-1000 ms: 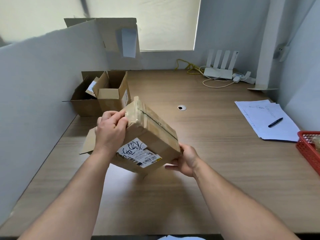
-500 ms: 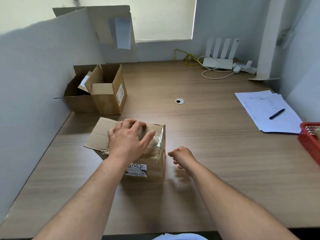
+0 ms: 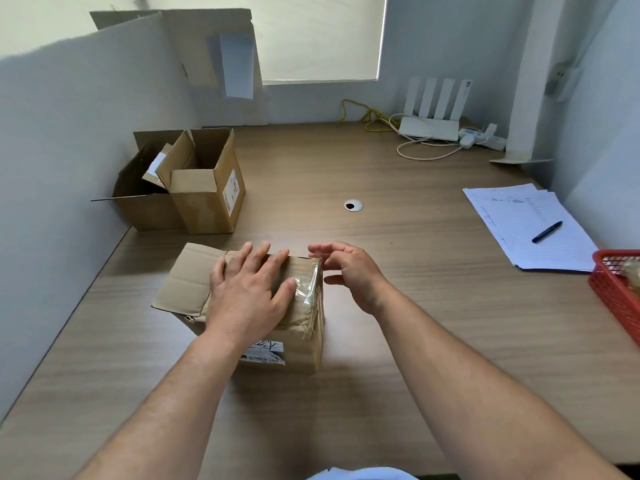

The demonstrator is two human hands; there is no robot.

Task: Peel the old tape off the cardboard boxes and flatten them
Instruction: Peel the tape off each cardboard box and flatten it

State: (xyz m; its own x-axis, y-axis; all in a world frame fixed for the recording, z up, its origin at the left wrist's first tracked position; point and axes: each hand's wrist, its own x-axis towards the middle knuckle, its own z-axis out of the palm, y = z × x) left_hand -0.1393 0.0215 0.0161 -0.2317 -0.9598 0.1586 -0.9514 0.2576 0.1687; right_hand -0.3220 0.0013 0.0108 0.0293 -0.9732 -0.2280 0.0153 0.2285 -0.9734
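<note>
The box (image 3: 301,344) stands on the tabletop (image 3: 415,323), low in the frame and a little left of centre. We note one flap (image 3: 183,282) lying open toward the left; the rest of the top is closed. Clear, wrinkled tape (image 3: 306,292) runs over the right edge of the top and down the near right corner. A white label (image 3: 265,351) with black scribble sits on the near face, partly hidden by the left forearm.

The left hand (image 3: 249,292) lies flat on the box top, palm down, fingers straight and spread, thumb tip at the edge of the tape. It grasps nothing.

The right hand (image 3: 349,271) is just beside the upper right corner of the box, released, fingers loosely bent toward that corner. It holds nothing. We cannot tell whether the fingertips touch the cardboard.

In the upper left of the frame two open boxes (image 3: 207,202) stand side by side, touching, near the white partition (image 3: 69,133). A cardboard sheet (image 3: 194,39) leans upright behind them.

At the right, papers (image 3: 512,216) lie on the tabletop with a pen (image 3: 547,232) on them. A red basket (image 3: 613,296) is cut off by the right edge. In the upper right we see a white router (image 3: 433,112) with cables. A round grommet (image 3: 353,205) sits beyond the box.
</note>
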